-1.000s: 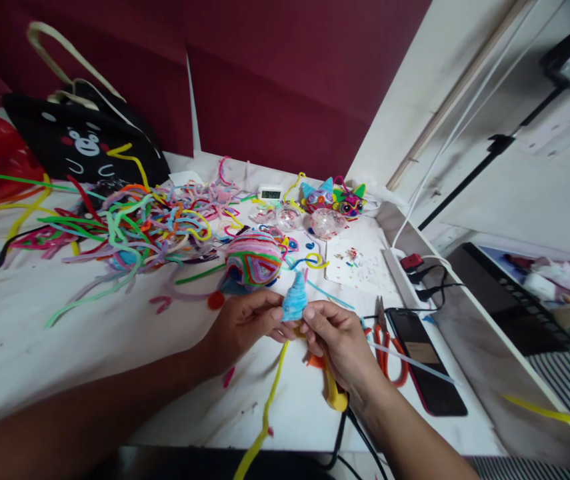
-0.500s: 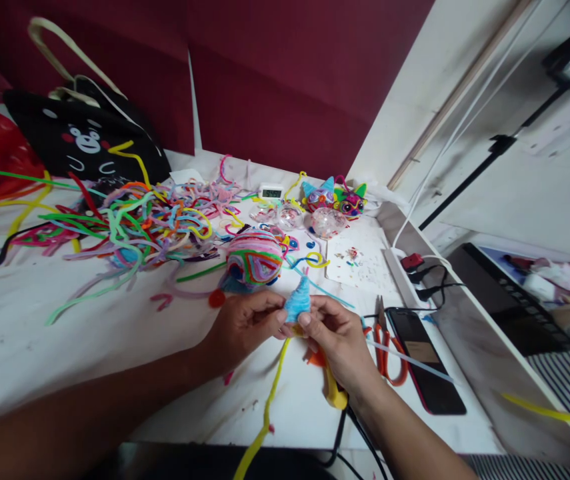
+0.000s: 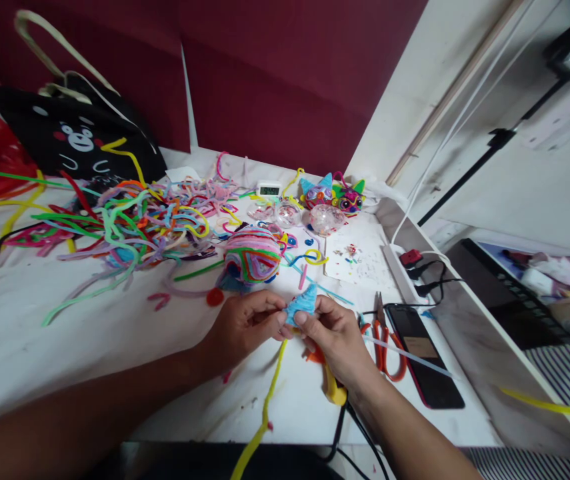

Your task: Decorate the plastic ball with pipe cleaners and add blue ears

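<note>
Between both hands is a small blue cone [image 3: 303,303] of wound pipe cleaner, its tip pointing up and right. My left hand [image 3: 249,327] pinches its lower left edge between thumb and fingers. My right hand [image 3: 337,333] grips it from the right, thumb pressed on its front. A yellow pipe cleaner [image 3: 271,400] hangs from beneath the cone toward the table's front edge. Beyond my left hand sits a striped multicolored ball [image 3: 252,257]. A yellow-handled tool [image 3: 335,389] lies partly hidden under my right hand, beside an orange piece [image 3: 316,355].
Tangled pipe cleaners [image 3: 129,220] spread over the back left, near a black bag [image 3: 77,137]. Two decorated figures [image 3: 319,193] stand at the back. Scissors [image 3: 383,340], a phone [image 3: 425,360] and a power strip [image 3: 407,273] are at the right, beside a raised edge.
The blue cone has tilted, its tip moving right and slightly down in my fingers. Both hands keep their hold. The whole view has shifted slightly.
</note>
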Available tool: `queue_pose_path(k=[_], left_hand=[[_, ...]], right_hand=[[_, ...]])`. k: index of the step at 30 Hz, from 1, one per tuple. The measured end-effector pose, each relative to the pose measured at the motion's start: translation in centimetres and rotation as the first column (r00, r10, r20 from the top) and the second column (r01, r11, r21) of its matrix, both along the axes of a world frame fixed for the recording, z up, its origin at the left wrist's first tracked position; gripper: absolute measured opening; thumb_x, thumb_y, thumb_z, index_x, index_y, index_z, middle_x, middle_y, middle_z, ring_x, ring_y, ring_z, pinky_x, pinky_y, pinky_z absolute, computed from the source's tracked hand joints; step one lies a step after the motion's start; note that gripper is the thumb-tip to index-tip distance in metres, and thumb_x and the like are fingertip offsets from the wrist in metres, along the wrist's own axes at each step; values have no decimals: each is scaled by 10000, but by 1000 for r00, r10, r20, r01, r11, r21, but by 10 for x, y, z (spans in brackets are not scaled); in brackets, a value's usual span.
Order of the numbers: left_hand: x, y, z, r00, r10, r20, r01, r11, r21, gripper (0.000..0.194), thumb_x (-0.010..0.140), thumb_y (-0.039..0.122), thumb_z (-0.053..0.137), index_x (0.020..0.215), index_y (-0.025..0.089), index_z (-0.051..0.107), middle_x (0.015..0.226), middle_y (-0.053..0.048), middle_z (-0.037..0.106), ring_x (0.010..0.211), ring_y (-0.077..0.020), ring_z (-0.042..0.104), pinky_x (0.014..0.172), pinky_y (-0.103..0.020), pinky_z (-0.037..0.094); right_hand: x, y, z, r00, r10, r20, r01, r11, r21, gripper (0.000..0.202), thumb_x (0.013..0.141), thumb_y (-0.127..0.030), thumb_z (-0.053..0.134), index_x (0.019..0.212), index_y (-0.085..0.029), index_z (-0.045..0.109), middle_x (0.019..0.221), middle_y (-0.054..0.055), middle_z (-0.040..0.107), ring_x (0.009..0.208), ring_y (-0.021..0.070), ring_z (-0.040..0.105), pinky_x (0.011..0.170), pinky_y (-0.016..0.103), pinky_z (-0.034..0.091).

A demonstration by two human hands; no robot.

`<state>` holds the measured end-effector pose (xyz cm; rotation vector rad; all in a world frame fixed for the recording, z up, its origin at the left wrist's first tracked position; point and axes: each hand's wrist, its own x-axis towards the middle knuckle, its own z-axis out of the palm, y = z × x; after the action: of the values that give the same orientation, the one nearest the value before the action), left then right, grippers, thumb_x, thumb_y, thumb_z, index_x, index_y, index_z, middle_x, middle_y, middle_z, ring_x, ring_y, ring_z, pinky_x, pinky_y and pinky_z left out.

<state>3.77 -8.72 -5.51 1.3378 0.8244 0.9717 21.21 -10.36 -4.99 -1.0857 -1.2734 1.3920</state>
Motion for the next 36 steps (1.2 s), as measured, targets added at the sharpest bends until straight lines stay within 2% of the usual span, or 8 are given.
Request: queue_pose_path(k=[8,13,23,32,36], left_hand=[[0,0,0,998,36,-58,-33,998,51,165,803,297,634,884,158,600,677,-9,704,625,-164,694,612,-261,574],[-1,2,0,995,39,-94,-31,996,82,147,802,301,614,797,157,585,577,16,638,541,-126,631,562,-225,527],[0,4,-1,998,-41,-50,43,998,37,203,818,358,602,807,157,572,608,3,635,574,-130,620,590,-245,537],[0,4,1,992,-7,-129,14,998,59,142,802,292,599,756,160,576,603,10,646,576,-125,630,585,-219,510],[2,4,3,995,-3,-98,3,1000,0,123,771,275,604,742,161,569,569,24,634,539,-115,616,559,-213,498]], right_hand=[[-1,0,1,999,27,43,-26,1000,-17,299,797,-452,659,731,-175,568,527,-66,490,395,55,392,387,190,357],[-4,0,1,999,23,42,-21,999,-31,288,784,-434,664,727,-172,559,520,-70,495,384,54,402,387,192,357],[-6,-2,3,998,-29,57,31,999,-41,306,782,-449,648,696,-180,529,498,-70,497,384,62,407,395,195,364],[-4,-2,0,994,-33,108,36,999,-31,283,797,-401,635,668,-185,505,503,-69,476,405,61,395,398,188,340],[-5,-2,0,994,-23,108,26,999,-28,273,782,-374,653,660,-187,496,503,-70,478,417,63,397,411,188,345]])
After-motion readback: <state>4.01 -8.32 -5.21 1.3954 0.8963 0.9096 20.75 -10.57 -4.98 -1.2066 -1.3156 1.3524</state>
